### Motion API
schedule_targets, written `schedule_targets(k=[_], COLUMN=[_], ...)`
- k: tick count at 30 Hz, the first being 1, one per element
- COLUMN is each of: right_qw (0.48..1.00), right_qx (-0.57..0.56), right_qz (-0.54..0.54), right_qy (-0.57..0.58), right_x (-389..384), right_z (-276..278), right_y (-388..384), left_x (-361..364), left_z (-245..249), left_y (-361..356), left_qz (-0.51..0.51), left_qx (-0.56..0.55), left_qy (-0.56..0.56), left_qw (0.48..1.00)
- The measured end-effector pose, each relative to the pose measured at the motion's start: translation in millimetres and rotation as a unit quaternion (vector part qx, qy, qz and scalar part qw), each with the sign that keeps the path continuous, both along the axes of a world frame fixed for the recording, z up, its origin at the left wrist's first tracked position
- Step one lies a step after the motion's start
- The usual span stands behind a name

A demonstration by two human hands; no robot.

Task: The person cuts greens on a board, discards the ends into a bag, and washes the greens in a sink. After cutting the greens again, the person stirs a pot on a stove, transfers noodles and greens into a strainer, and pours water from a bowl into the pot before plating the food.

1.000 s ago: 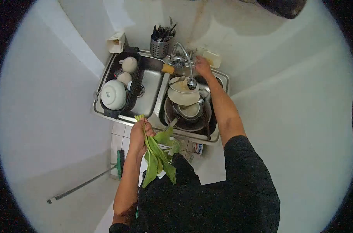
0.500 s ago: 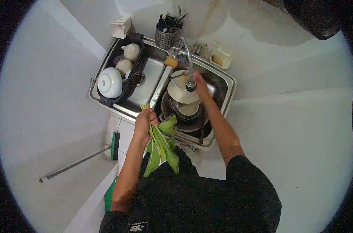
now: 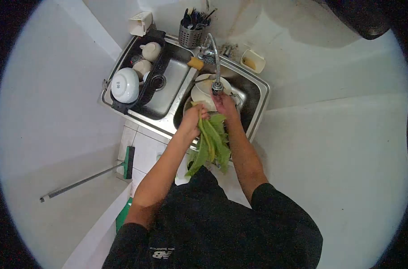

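Observation:
My left hand is closed around the stems of a bunch of leafy greens. The broad green leaves hang down over the front edge of the right basin. My right hand is just below the faucet head, with its fingers stretched toward it; the fingertips are partly hidden. Under my hands, a pale bowl is stacked with other dishes in the right basin, and a utensil handle lies across it.
The left basin holds a black dish rack with a white bowl and cups. Behind stand a utensil holder and a soap dish. A yellow sponge sits on the divider. A broom leans at left.
My left hand has carried the greens up and right, over the right basin. My right hand has shifted left to beneath the faucet head.

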State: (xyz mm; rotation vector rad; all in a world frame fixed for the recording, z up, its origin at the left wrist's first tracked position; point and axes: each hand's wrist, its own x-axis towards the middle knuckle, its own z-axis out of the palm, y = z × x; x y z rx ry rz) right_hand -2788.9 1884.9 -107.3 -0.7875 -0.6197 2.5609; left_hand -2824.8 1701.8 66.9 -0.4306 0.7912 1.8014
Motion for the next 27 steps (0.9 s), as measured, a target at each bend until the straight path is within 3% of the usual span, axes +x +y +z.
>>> schedule_targets(k=[1, 3, 4, 6, 7, 8, 9, 10, 12, 14, 15, 16, 18, 19, 21, 23, 24, 25, 27], right_qw=[1.0, 0.947, 0.947, 0.974, 0.96, 0.96, 0.895, 0.77, 0.759, 0.74, 0.716, 0.716, 0.699, 0.699, 0.804, 0.795, 0.786, 0.786, 0.821], right_qx=[0.003, 0.032, 0.035, -0.01, 0.059, 0.06, 0.293, 0.506, 0.507, 0.506, 0.534, 0.533, 0.558, 0.558, 0.44, 0.463, 0.488, 0.487, 0.46], right_qz=[0.0, 0.32, 0.318, 0.217, 0.237, 0.236, 0.243, 0.238, 0.275, 0.344, 0.343, 0.345, 0.305, 0.306, 0.223, 0.227, 0.23, 0.232, 0.251], right_qy=[-0.002, -0.019, -0.02, -0.064, -0.136, -0.139, -0.23, -0.307, -0.303, -0.281, -0.29, -0.29, -0.327, -0.327, -0.332, -0.318, -0.302, -0.302, -0.226], right_x=[12.1, 39.0, 48.2, 68.9, 78.0, 77.9, 78.8, 81.8, 87.0, 86.6, 86.0, 79.7, 68.9, 65.9, 57.0, 54.6, 53.1, 53.4, 54.7], right_z=[14.7, 62.6, 68.5, 79.4, 103.1, 95.8, 80.6, 74.0, 71.5, 78.1, 79.3, 88.7, 100.1, 98.5, 97.0, 93.7, 92.1, 79.3, 55.6], right_y=[3.2, 6.2, 2.4, -8.9, -13.1, -13.0, -16.9, -19.6, -11.4, -9.6, -12.8, -16.7, -21.7, -21.4, -20.2, -16.5, -13.8, -9.9, -7.0], left_x=[1.2, 1.6, 0.6, 0.0, -5.5, -8.2, -6.8, -3.1, -1.7, -3.7, -4.6, -9.4, -17.6, -17.9, -19.9, -16.5, -11.8, -9.1, -9.4], left_z=[-13.8, -40.2, -51.4, -78.8, -92.9, -106.8, -112.7, -110.0, -104.8, -107.0, -126.0, -119.7, -112.6, -111.7, -109.1, -117.7, -150.7, -152.5, -128.1], left_y=[15.6, 45.2, 57.4, 76.3, 79.0, 86.7, 92.2, 94.9, 96.4, 93.7, 95.3, 95.0, 95.1, 94.7, 93.1, 93.3, 99.9, 101.1, 90.5], left_qz=[0.0, -0.046, -0.047, -0.046, -0.098, -0.099, -0.11, -0.12, -0.143, -0.173, -0.146, -0.146, -0.15, -0.113, -0.085, -0.054, -0.077, -0.1, -0.118], left_qx=[0.003, 0.003, 0.007, -0.056, -0.054, -0.052, -0.05, -0.049, -0.054, -0.119, -0.117, -0.118, -0.09, -0.04, -0.014, 0.011, -0.023, -0.057, -0.124], left_qy=[-0.002, 0.022, 0.022, 0.064, 0.099, 0.097, 0.119, 0.138, 0.16, 0.239, 0.336, 0.333, 0.16, 0.13, 0.073, 0.012, 0.143, 0.272, 0.32], left_qw=[1.0, 0.999, 0.999, 0.995, 0.989, 0.989, 0.986, 0.982, 0.975, 0.948, 0.923, 0.924, 0.972, 0.984, 0.994, 0.998, 0.986, 0.955, 0.932])
